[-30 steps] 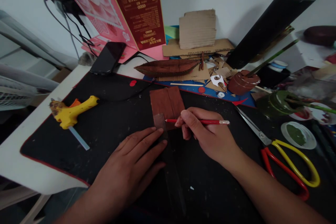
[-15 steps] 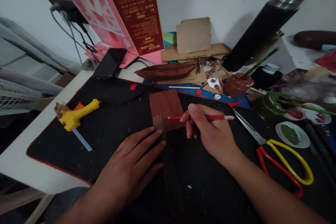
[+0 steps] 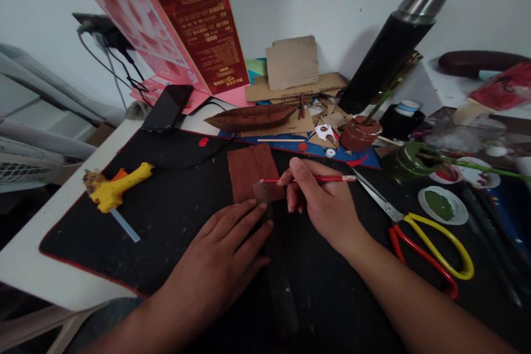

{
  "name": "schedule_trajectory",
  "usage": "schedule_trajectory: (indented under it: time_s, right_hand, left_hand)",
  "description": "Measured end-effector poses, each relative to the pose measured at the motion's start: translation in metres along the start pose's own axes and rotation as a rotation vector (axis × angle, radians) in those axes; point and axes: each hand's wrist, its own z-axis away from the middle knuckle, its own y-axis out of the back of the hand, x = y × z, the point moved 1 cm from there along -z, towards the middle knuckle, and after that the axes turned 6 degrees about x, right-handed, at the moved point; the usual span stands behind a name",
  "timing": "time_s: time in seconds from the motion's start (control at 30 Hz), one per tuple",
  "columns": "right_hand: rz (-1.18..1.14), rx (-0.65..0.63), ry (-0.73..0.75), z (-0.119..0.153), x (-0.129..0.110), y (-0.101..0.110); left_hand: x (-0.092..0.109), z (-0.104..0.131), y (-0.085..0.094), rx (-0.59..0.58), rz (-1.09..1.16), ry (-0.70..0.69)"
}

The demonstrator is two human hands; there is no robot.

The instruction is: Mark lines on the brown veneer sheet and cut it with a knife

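A reddish-brown painted card piece (image 3: 244, 165), with a line across it, lies flat on the black mat. Over its lower part reaches the end of a clear ruler (image 3: 284, 298), which runs down toward me. My left hand (image 3: 226, 246) lies on the ruler, fingers stretched out and pressing it. In my right hand (image 3: 321, 193), pinched between thumb and fingers, is a red pencil (image 3: 269, 180); its tip is at the ruler's far end, over the card. Whether the tip touches the card I cannot tell.
Left on the mat (image 3: 174, 199) lies a yellow glue gun (image 3: 118, 185). Scissors (image 3: 418, 227) rest at right, near paint jars (image 3: 360, 131) and a lid of green paint (image 3: 442, 204). Behind are a brown boat-shaped piece (image 3: 249, 117), cardboard (image 3: 292, 63), a phone (image 3: 168, 108) and a black flask (image 3: 385, 50).
My left hand and the ruler have shifted right across the card. The pencil tip now meets the ruler's end, where a gap was before. The whole view has also shifted slightly.
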Motion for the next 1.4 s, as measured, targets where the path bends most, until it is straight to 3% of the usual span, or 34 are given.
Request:
schedule_trajectory:
  time_s: [0.63, 1.4]
  right_hand:
    - [0.015, -0.015, 0.032, 0.000, 0.004, -0.002]
    - [0.072, -0.021, 0.023, 0.000, 0.004, -0.002]
  left_hand:
    - [0.012, 0.000, -0.010, 0.060, -0.056, 0.083]
    - [0.014, 0.001, -0.009, 0.064, -0.050, 0.064]
